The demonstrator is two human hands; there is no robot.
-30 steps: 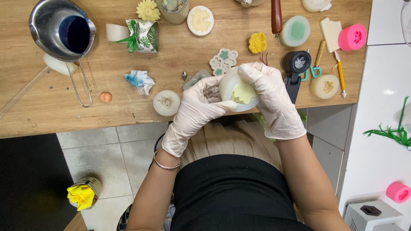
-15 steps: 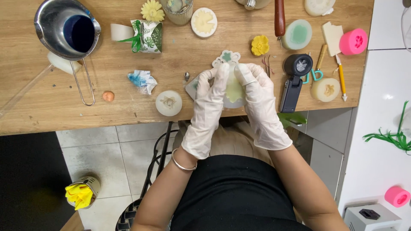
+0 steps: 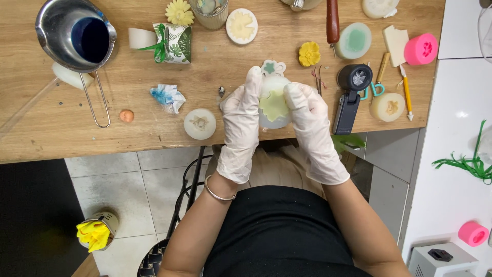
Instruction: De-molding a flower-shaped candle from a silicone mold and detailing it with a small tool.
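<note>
Both my hands wear white gloves and hold a round translucent silicone mould [image 3: 273, 105] with a pale green piece inside it, just above the wooden table [image 3: 154, 138] near its front edge. My left hand [image 3: 242, 120] grips the mould's left side, its fingers stretched up along it. My right hand [image 3: 307, 123] grips the right side. Just behind the mould lies a small white flower shape with a green centre [image 3: 271, 67].
A steel pouring pot [image 3: 77, 36] stands at the back left. Near my hands lie a round white mould [image 3: 200, 123], a crumpled blue-white wrapper [image 3: 167, 97], a yellow flower [image 3: 309, 53], a black tool [image 3: 350, 92], a cream mould [image 3: 387, 106] and a pink mould [image 3: 421, 49].
My hands have straightened and moved forward over the table with the mould. The left fingers now point up along its side instead of wrapping under it.
</note>
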